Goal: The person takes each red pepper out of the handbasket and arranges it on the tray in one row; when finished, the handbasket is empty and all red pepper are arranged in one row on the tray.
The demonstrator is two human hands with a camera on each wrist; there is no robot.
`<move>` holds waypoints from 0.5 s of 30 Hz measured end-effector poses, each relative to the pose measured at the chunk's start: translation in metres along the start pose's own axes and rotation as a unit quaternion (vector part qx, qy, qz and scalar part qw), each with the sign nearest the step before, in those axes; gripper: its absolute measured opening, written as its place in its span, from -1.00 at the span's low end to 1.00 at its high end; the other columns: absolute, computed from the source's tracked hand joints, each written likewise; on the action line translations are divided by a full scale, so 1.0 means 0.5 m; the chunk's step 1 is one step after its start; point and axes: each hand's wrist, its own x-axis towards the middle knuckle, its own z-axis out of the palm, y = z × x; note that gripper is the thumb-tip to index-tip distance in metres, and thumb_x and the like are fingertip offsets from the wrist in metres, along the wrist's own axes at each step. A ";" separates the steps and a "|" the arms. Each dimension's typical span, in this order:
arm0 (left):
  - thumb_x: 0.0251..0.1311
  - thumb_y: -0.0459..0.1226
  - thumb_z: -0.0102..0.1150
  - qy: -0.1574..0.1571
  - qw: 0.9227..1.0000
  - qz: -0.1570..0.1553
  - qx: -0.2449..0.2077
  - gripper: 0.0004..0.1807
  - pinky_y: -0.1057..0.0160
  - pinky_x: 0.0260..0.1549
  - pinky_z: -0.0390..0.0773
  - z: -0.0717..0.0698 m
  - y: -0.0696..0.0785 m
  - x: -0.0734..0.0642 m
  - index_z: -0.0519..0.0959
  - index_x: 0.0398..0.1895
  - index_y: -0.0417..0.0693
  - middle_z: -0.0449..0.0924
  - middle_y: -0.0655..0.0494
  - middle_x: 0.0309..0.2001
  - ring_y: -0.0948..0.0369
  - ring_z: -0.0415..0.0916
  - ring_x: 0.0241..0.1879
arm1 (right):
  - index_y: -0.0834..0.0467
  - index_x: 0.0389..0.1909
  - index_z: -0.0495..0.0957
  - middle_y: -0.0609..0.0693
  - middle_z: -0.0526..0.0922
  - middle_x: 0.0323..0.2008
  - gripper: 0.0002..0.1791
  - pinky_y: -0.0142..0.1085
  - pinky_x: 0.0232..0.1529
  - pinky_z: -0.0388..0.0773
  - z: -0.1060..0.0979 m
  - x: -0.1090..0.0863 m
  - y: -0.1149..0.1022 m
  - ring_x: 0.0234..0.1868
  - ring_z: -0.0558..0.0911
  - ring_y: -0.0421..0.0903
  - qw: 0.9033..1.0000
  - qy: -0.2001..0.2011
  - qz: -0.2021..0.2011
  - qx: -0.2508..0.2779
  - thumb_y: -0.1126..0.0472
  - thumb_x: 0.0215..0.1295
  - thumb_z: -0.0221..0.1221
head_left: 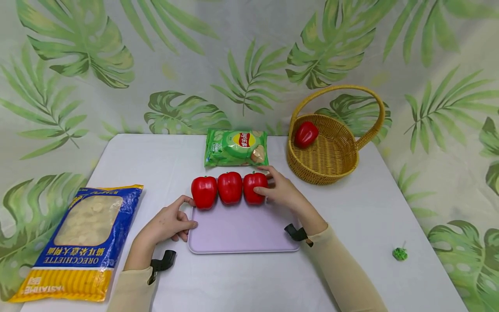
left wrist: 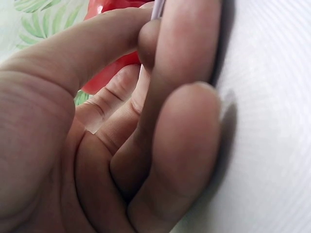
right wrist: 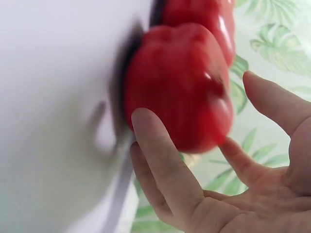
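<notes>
Three red bell peppers stand in a row along the far edge of a pale lilac tray [head_left: 241, 234]: a left one [head_left: 204, 193], a middle one [head_left: 230, 188] and a right one [head_left: 254, 182]. My left hand [head_left: 167, 221] holds the tray's left edge, thumb at the rim; curled fingers [left wrist: 187, 131] lie low against the tablecloth in the left wrist view. My right hand [head_left: 284, 190] is spread at the right pepper's side. In the right wrist view, fingertips [right wrist: 146, 121] overlap that pepper [right wrist: 177, 92], while another digit stands apart from it.
A green chip bag [head_left: 235, 148] lies behind the peppers. At the back right, a wicker basket [head_left: 325, 173] with a tall handle contains another red bell pepper [head_left: 306, 134]. A large orecchiette bag [head_left: 82, 242] lies at left, and a small green piece [head_left: 400, 254] at right.
</notes>
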 end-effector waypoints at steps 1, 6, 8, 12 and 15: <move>0.30 -0.19 0.44 0.000 1.000 0.000 -0.001 -0.37 0.22 -0.56 0.61 0.000 0.000 0.000 0.32 0.34 0.08 0.69 0.04 -0.49 0.15 0.68 -0.57 | -0.07 0.60 0.21 0.29 0.46 0.37 -0.19 -0.08 -0.04 0.78 -0.005 -0.003 -0.002 0.31 0.58 0.26 1.000 -0.001 -0.003 0.003 0.02 0.42 0.34; 0.31 -0.19 0.44 -0.002 1.000 0.002 0.000 -0.37 0.22 -0.55 0.61 0.000 0.000 -0.002 0.32 0.34 0.07 0.69 0.05 -0.49 0.15 0.69 -0.56 | -0.06 0.62 0.19 0.30 0.39 0.41 -0.18 0.01 0.07 0.77 -0.036 -0.023 -0.014 0.40 0.54 0.30 0.999 0.005 -0.014 0.034 0.02 0.44 0.33; 0.31 -0.19 0.43 -0.004 1.000 0.004 0.001 -0.37 0.22 -0.55 0.60 0.000 0.000 -0.002 0.32 0.34 0.06 0.70 0.05 -0.49 0.15 0.69 -0.56 | -0.09 0.63 0.19 0.30 0.38 0.44 -0.17 0.03 0.10 0.75 -0.050 -0.032 -0.020 0.40 0.53 0.31 0.999 0.012 -0.017 0.044 0.01 0.43 0.34; 0.31 -0.19 0.44 -0.003 1.000 0.000 -0.003 -0.37 0.22 -0.56 0.60 -0.001 0.001 -0.003 0.32 0.34 0.07 0.69 0.05 -0.49 0.14 0.68 -0.56 | -0.13 0.63 0.19 0.29 0.37 0.46 -0.17 0.05 0.16 0.73 -0.080 -0.050 -0.029 0.40 0.51 0.28 0.998 0.037 -0.026 0.048 -0.02 0.43 0.34; 0.31 -0.19 0.44 -0.005 1.000 0.003 -0.004 -0.36 0.22 -0.56 0.60 0.000 0.002 -0.001 0.32 0.35 0.06 0.70 0.04 -0.48 0.14 0.68 -0.56 | -0.12 0.63 0.16 0.27 0.36 0.46 -0.16 0.13 0.24 0.67 -0.107 -0.062 -0.033 0.41 0.48 0.27 0.996 0.063 -0.035 0.047 -0.01 0.44 0.33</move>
